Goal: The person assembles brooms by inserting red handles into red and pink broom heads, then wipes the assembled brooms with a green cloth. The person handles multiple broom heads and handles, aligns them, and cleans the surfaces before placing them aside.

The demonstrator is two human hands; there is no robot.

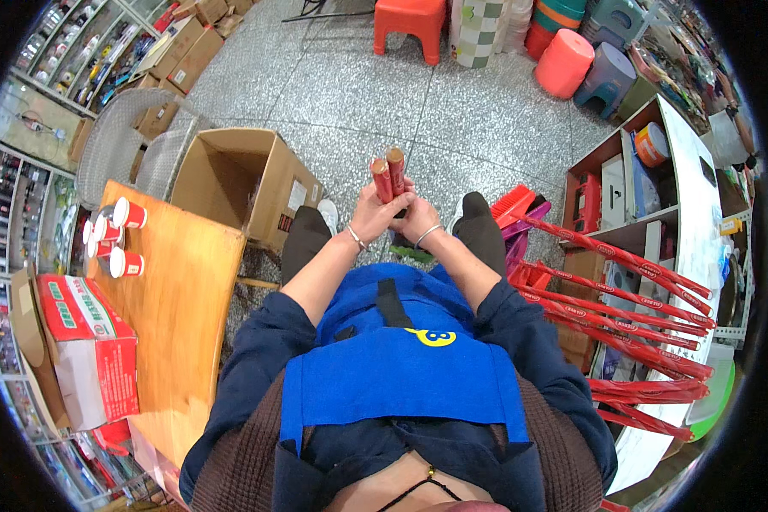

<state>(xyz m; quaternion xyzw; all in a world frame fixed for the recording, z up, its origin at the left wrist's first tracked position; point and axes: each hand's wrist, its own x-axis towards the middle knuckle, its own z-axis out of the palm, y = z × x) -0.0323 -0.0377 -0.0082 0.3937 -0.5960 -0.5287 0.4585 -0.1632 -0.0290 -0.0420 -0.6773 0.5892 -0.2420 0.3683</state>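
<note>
In front of my lap, between my knees, two red-wrapped poles (386, 181) with brownish round ends stand close together, tips pointing up toward me. My left hand (374, 213) is closed around them. Against it, my right hand (416, 220) is closed at the same spot, its fingers partly hidden behind the left. How far down the poles reach is hidden by my hands. Below my wrists a bit of green (411, 253) shows. To my right, several similar red-wrapped poles (627, 324) lean with their ends fanned over a white-topped cabinet (657, 410).
Left are a wooden table (179, 333) with red-and-white paper cups (128, 263), a red-and-white carton (94, 358) and an open cardboard box (286, 192). Red and purple plastic pieces (520, 222) lie by my right knee. Stools (410, 26) stand ahead on the speckled floor (333, 94).
</note>
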